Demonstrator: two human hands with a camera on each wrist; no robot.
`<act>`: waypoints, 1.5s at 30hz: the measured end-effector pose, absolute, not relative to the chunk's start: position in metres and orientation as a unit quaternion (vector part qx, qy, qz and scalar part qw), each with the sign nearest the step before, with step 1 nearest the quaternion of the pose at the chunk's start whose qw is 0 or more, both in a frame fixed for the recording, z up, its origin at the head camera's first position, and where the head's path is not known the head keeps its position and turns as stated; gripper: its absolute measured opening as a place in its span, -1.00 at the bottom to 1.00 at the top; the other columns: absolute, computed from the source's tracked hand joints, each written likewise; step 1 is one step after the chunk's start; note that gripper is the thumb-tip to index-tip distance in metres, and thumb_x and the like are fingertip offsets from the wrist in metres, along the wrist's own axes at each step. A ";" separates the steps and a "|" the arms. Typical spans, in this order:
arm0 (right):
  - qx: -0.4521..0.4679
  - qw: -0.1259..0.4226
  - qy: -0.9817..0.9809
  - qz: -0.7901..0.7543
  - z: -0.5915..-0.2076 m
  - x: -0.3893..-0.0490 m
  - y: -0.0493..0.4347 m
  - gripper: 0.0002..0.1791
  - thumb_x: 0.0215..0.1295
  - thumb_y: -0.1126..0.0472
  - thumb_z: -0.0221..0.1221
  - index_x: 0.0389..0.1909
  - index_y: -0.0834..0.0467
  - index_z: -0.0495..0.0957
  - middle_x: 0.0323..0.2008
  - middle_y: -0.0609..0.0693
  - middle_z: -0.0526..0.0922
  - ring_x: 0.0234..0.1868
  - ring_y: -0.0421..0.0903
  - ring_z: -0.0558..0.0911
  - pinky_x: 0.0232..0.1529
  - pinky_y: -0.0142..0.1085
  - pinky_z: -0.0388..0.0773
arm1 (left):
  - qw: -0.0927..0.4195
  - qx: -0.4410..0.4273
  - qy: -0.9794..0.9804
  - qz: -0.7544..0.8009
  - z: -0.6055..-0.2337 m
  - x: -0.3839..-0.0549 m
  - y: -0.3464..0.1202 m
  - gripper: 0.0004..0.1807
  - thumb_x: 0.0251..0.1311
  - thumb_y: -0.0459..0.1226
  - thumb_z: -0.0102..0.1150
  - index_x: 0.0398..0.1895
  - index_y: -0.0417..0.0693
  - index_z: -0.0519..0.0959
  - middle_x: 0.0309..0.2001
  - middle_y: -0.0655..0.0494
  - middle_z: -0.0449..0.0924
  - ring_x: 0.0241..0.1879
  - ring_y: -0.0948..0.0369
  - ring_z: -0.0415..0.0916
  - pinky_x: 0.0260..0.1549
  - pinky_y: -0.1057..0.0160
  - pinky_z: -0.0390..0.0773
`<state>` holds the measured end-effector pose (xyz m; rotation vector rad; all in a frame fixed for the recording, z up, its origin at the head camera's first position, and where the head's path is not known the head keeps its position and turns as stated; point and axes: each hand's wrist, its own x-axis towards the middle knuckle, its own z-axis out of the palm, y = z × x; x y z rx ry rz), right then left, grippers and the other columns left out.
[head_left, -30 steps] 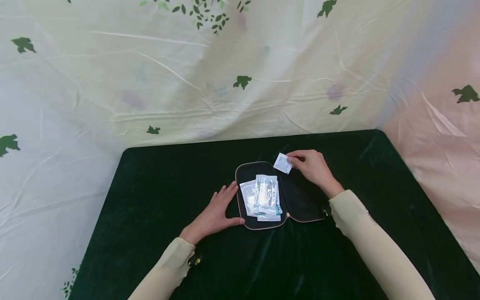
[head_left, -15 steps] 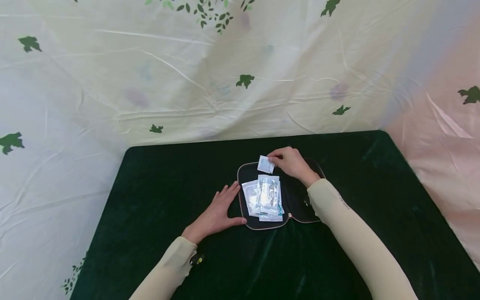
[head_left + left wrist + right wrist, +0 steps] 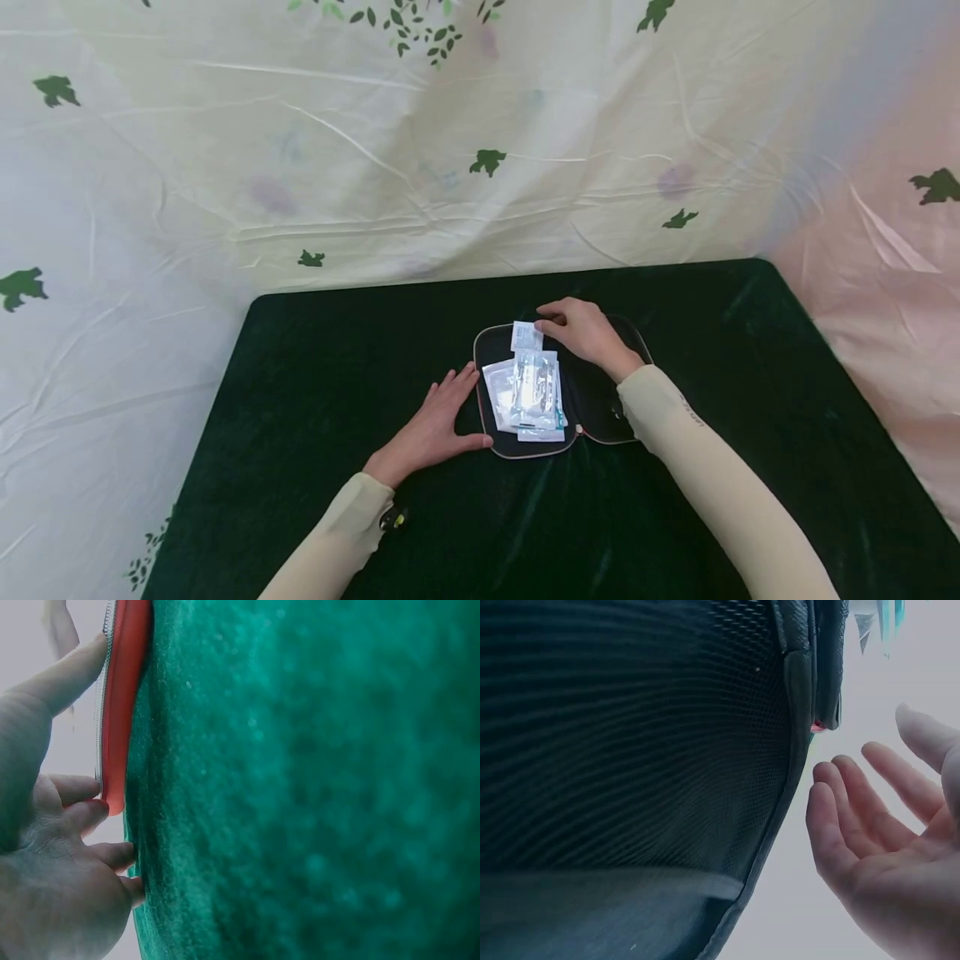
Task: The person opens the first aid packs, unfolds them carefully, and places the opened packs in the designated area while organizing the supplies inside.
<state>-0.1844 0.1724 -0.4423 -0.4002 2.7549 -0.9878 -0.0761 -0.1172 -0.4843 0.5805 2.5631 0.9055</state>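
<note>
An unzipped zip case lies spread flat, black inside, with a red outer side in the left wrist view. Its left half bears several flat white-and-clear sealed packets in a stack. A small square white sachet lies at the far end of that half, just above the stack. My right hand is right beside the sachet, thumb tip at its edge; the right wrist view shows thumb and fingers apart with nothing between them. My left hand touches the case's left rim with spread fingers and thumb.
The right half of the case has a black mesh pocket, partly under my right forearm in the head view. Dark green velvet cloth covers the table. A pale leaf-print curtain hangs behind it.
My right hand has carried the small sachet leftward from above the case's hinge, set it down on the left half and let go. The left hand has stayed at the rim.
</note>
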 end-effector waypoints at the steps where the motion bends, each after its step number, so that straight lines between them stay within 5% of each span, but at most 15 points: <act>1: -0.132 0.090 0.929 -0.334 -0.442 -0.182 0.175 -0.53 0.54 0.06 0.20 0.32 0.23 0.56 0.17 0.19 0.65 0.06 0.08 0.64 0.09 0.02 0.63 | 0.181 0.205 0.907 0.321 -0.484 -0.076 -0.117 0.12 0.22 0.22 0.37 0.70 0.15 -0.04 0.69 0.26 -0.25 0.65 0.10 -0.32 0.57 -0.11 -0.23; 27: -0.080 0.127 0.925 -0.349 -0.442 -0.119 0.190 -0.40 0.36 -0.16 0.33 0.17 0.21 0.56 -0.18 0.02 0.66 -0.23 -0.09 0.60 -0.16 -0.18 0.56 | 0.195 0.198 0.906 0.320 -0.480 -0.080 -0.116 0.13 0.21 0.22 0.38 0.70 0.13 -0.03 0.69 0.23 -0.25 0.65 0.07 -0.29 0.57 -0.11 -0.22; 45: -0.085 0.141 0.922 -0.351 -0.451 -0.120 0.186 -0.47 0.29 0.02 0.44 0.12 0.25 0.53 -0.16 0.08 0.62 -0.24 -0.08 0.58 -0.16 -0.18 0.53 | 0.191 0.197 0.906 0.324 -0.481 -0.079 -0.116 0.13 0.20 0.23 0.38 0.70 0.14 -0.02 0.68 0.23 -0.23 0.65 0.06 -0.28 0.57 -0.12 -0.22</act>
